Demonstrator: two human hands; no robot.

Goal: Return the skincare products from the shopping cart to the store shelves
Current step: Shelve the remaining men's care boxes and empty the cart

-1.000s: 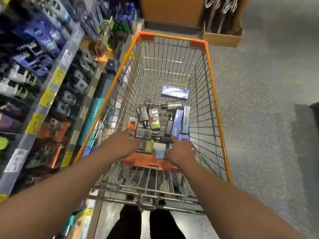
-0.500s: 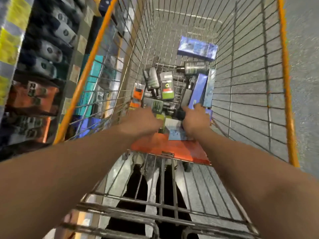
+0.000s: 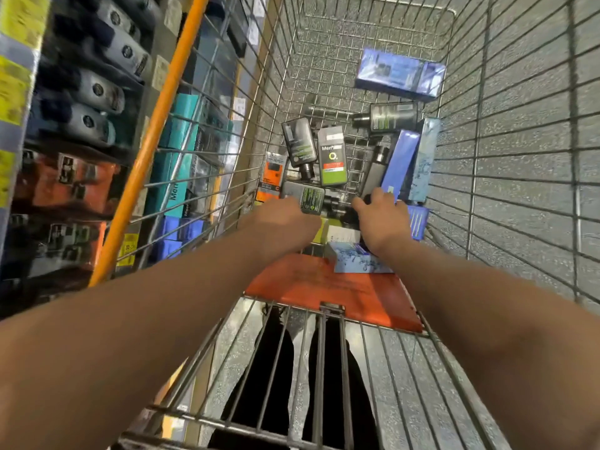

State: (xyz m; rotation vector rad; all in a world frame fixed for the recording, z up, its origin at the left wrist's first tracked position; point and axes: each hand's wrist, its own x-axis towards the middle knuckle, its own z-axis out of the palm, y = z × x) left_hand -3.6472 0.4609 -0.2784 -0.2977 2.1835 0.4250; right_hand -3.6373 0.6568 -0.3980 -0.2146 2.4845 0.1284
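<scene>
1. Pretty early in the job, by the look of it. The wire shopping cart with the orange rim [image 3: 152, 131] is seen from above, filling most of the frame, and a whole pile of skincare products is left on its floor.
2. What's left, as far as can be counted: a wide blue gift box [image 3: 400, 74] in the upper right, a dark bottle with a green label [image 3: 389, 116] just below it, a grey tube with a green and red label [image 3: 331, 160] mid-frame, a dark squat bottle [image 3: 298, 145] beside it, an orange carton [image 3: 274, 173] at the left wall, and tall blue boxes [image 3: 410, 160] leaned along the right.
3. The left hand [image 3: 285, 222] is laid over a flat dark pack with a green label [image 3: 306, 198]; its fingers are hidden, so a proper grip can't be confirmed.
4. The right hand [image 3: 381, 219] is curled down onto dark items at the centre of the pile; exactly what is pinched can't be told.
5. A pale blue marbled box [image 3: 355, 263] is lying at the near end, against the orange plastic flap [image 3: 324, 287].
6. The store shelves [image 3: 71, 125] are seen on the left of the frame, stocked already. Nothing is seen carried toward them yet, so nearly everything remains to be done.
</scene>
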